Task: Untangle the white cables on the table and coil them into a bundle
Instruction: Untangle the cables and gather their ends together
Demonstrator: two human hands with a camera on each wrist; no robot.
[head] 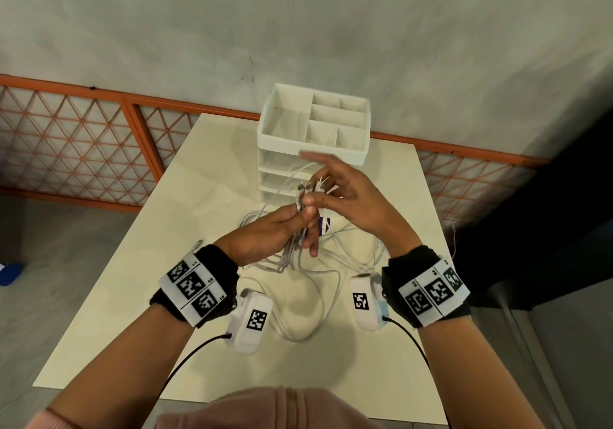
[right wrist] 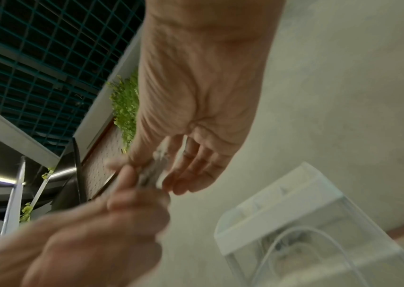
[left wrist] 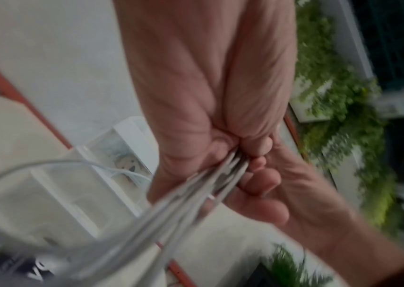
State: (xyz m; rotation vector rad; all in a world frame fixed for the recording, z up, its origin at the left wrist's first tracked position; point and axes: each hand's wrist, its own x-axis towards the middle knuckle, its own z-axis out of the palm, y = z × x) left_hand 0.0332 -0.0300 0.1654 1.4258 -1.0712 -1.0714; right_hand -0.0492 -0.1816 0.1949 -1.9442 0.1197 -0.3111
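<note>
Several white cables (head: 293, 259) hang in a bunch from my left hand (head: 298, 213), which grips them above the table, their plug ends (head: 303, 193) sticking up out of the fist. More loops of cable (head: 326, 296) trail down onto the table (head: 132, 296). My right hand (head: 321, 193) is spread, fingers mostly straight, with its thumb (head: 315, 200) and fingers touching the plug ends. In the left wrist view my left hand (left wrist: 245, 151) has its fingers curled round the strands (left wrist: 196, 194). The right wrist view is blurred and shows my right hand (right wrist: 171, 174) with straight fingers (right wrist: 196, 174) against the cable ends (right wrist: 151, 170).
A white drawer organizer (head: 265, 136) with open top compartments stands at the table's far side, just behind my hands. A small purple and white object (head: 324, 224) lies on the table under them. An orange lattice railing (head: 83, 136) runs behind the table.
</note>
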